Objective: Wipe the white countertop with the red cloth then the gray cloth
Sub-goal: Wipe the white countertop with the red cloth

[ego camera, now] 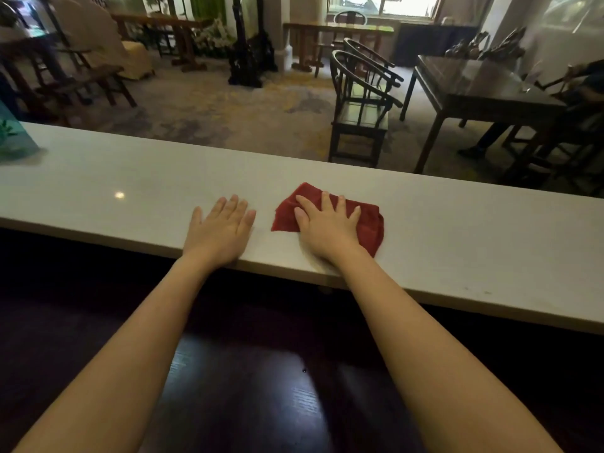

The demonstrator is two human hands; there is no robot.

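Note:
A long white countertop [457, 230] runs across the view from left to right. A red cloth [371, 223] lies flat on it near the middle. My right hand [327, 228] presses flat on the cloth, fingers spread, covering its centre. My left hand [219, 228] rests palm down on the bare counter just left of the cloth, fingers apart, holding nothing. No gray cloth is in view.
A teal object [14, 135] stands at the counter's far left. Beyond the counter are dark wooden chairs [359, 103] and a dark table [483, 89] with a seated person [581, 93] at the right. A dark glossy surface [245, 387] lies below the counter's near edge.

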